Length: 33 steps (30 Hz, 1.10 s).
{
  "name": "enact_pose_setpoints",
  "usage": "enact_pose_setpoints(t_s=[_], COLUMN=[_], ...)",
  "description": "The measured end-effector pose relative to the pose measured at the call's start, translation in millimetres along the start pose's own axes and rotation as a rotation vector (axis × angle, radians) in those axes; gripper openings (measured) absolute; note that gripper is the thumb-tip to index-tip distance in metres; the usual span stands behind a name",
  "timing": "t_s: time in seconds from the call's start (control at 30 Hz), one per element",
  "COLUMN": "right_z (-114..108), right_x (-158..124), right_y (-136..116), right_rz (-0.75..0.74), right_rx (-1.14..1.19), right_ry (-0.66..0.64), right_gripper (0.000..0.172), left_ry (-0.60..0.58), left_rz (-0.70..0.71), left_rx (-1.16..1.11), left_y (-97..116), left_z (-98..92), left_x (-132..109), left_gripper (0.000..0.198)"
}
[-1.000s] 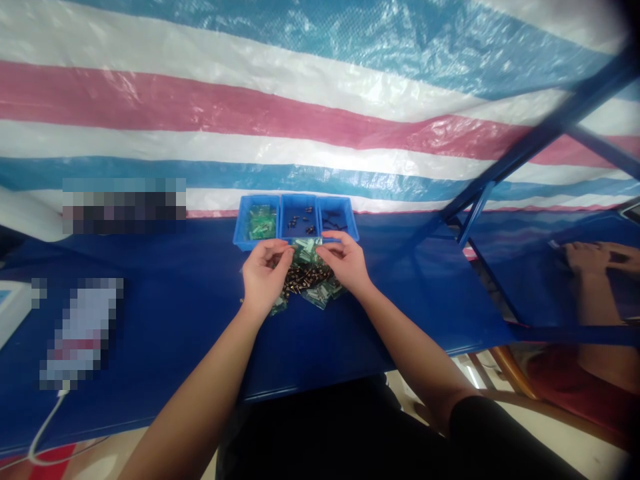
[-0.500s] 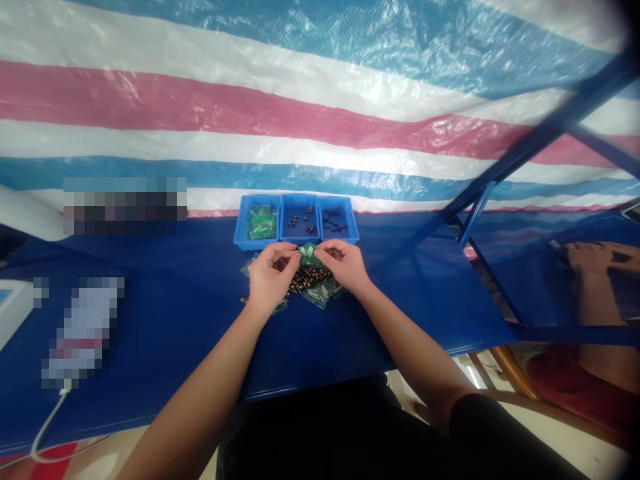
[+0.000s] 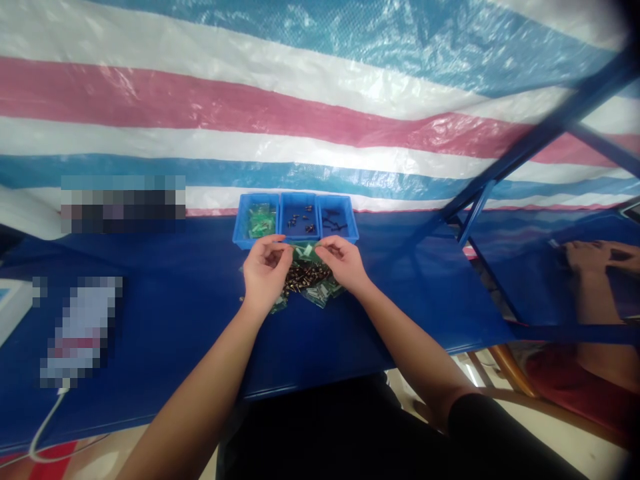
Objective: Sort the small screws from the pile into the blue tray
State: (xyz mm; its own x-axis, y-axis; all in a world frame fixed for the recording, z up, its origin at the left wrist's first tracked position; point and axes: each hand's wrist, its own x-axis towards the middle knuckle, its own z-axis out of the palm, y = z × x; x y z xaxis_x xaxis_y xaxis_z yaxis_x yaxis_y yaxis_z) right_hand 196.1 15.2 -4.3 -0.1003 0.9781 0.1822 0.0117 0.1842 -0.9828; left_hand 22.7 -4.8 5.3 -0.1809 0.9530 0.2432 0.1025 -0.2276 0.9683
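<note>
Raised slightly, left hand (image 3: 265, 272) and right hand (image 3: 346, 264) hold the green piece (image 3: 303, 251) between them, each grip closed.

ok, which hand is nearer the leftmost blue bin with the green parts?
Left. The left hand sits just in front of the leftmost bin, close to its front wall; the right hand is in front of the rightmost bin.

The blue table (image 3: 175, 320) carries three blue bins (image 3: 296, 220) along its far edge, a pile of small parts (image 3: 307, 280) (green and brassy) just before them, and a white cable (image 3: 43, 433) at its near left corner.
</note>
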Motion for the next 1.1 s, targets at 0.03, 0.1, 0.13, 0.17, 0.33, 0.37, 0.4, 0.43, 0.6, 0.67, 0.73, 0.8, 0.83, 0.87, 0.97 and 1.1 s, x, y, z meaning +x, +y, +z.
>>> enact_pose_setpoints(t_s=[0.03,0.1,0.13,0.17,0.33,0.37,0.4,0.43,0.6,0.67,0.73,0.8,0.83,0.87,0.97,1.1], right_z=[0.1,1.0,1.6,2.3,3.7,3.4,2.9,2.2,-0.8,-1.3,-1.6,-2.0,-2.2,-2.3,-1.8,0.3], right_x=[-0.1,-0.9,-1.4,-1.9,-2.6,-2.2,-1.7,-1.1,1.3,1.6,2.0,2.5,2.7,2.8,1.9,0.0], right_y=[-0.2,-0.8,-1.1,-1.3,-1.5,-1.5,-1.5,-1.5,-1.0,-1.3,-2.0,-2.5,-2.3,-1.8,0.8,3.0], right_rz=[-0.01,-0.01,-0.001,0.007,0.007,0.005,0.001,-0.003,0.038,0.058,0.074,0.083,0.084,0.082,0.059,0.038], right_rx=[0.002,-0.009,-0.017,-0.023,-0.023,-0.018,-0.014,-0.015,0.001,0.026,0.028,0.026,0.027,0.028,0.017,-0.003], right_ry=[-0.003,-0.022,-0.023,-0.008,-0.006,0.0,0.033,0.08,0.044,0.03,0.058,0.091,0.1,0.101,0.055,0.006], right_gripper=[0.021,0.021,0.022,0.023,0.023,0.023,0.023,0.023,0.027,0.027,0.027,0.027,0.027,0.027,0.026,0.026], left_ry=[-0.023,-0.051,-0.04,-0.021,-0.084,-0.078,-0.062,-0.043,0.014,0.028,0.012,-0.04,-0.067,-0.089,-0.131,-0.16], left_rz=[-0.002,-0.012,-0.017,-0.021,-0.026,-0.024,-0.022,-0.021,-0.019,-0.03,-0.044,-0.052,-0.053,-0.05,-0.046,-0.053], left_rx=[0.003,0.027,0.038,0.043,0.077,0.069,0.052,0.035,0.033,0.044,0.065,0.093,0.111,0.129,0.163,0.135], left_y=[-0.3,-1.3,-1.8,-2.4,-3.1,-2.9,-2.5,-2.1,-1.7,-2.8,-4.2,-5.3,-5.5,-5.5,-3.9,-2.4], left_z=[0.2,0.6,0.8,1.0,2.9,3.5,4.1,4.6,4.0,2.4,0.8,-0.4,-0.9,-1.3,-2.3,-2.2], left_x=[-0.2,-0.6,-0.7,-0.8,-2.1,-2.5,-2.8,-3.1,-2.6,-1.5,-0.6,-0.1,0.0,0.0,0.0,0.1], left_gripper=[0.03,0.027,0.025,0.025,0.023,0.023,0.023,0.023,0.024,0.027,0.029,0.029,0.027,0.025,0.02,0.021])
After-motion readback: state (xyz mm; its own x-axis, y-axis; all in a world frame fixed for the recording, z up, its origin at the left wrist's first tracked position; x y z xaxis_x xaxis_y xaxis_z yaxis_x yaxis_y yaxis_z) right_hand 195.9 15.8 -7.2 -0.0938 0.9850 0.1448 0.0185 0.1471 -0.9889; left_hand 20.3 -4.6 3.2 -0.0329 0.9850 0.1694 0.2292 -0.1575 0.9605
